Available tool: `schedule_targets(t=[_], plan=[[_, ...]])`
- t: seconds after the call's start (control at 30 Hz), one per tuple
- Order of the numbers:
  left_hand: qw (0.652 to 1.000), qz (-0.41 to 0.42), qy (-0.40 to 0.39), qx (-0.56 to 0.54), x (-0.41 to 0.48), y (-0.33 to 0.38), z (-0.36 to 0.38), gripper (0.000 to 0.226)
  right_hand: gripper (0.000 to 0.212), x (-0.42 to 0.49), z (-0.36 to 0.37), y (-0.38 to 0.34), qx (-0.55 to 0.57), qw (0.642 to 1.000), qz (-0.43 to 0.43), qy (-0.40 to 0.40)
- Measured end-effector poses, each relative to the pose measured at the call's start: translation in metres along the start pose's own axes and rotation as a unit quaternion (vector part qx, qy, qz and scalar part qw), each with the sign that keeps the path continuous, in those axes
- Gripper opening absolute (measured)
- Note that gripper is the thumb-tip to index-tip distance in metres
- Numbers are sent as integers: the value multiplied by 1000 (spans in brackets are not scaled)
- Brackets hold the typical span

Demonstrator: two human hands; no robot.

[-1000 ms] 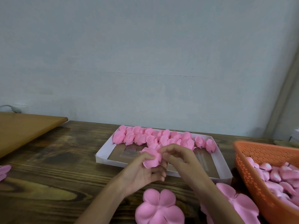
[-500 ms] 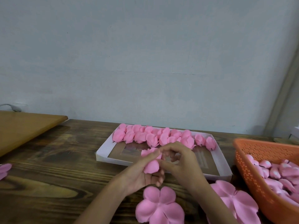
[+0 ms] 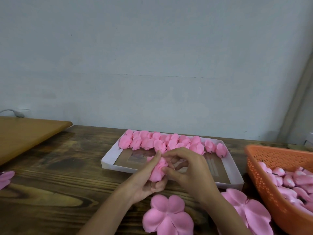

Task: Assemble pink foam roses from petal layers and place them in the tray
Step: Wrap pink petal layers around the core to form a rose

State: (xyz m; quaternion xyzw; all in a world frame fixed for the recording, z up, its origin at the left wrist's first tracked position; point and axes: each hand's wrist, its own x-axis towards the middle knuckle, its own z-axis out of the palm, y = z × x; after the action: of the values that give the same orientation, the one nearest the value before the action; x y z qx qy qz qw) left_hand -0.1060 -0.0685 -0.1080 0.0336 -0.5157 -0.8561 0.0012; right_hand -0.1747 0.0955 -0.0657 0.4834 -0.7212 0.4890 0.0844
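The left hand (image 3: 145, 181) cups and the right hand (image 3: 192, 174) pinches the half-made rose (image 3: 158, 173) between them; it looks light, soft and crushable, best gripped gently at its base.

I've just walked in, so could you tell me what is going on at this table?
A person is shaping a pink foam rose with both hands: the left hand cups it, the right hand pinches it. The tray behind already holds a row of roses along its far side; flat petal layers lie in front.
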Motion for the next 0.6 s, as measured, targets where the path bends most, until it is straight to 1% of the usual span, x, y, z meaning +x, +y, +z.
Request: schedule_targets(t=[0.07,0.17,0.23,0.37,0.5,0.6], plan=[[1000,-6,12,5,0,0,-1,58,31,0,-2,0,-7,1000,-11,-11],[999,-16,28,27,-1,0,0,59,23,0,-3,-2,-54,997,-37,-33],[998,-16,39,43,-2,0,1,62,23,0,-1,-3,-73,995,-53,-37],[998,-10,40,41,-3,2,3,62,25,-1,-2,-1,-62,995,-69,-39],[998,-19,43,29,-5,3,3,63,25,-1,-2,1,-68,994,-69,-49],[997,-27,60,33,-5,2,4,63,25,-1,-1,0,-80,993,-66,-55]])
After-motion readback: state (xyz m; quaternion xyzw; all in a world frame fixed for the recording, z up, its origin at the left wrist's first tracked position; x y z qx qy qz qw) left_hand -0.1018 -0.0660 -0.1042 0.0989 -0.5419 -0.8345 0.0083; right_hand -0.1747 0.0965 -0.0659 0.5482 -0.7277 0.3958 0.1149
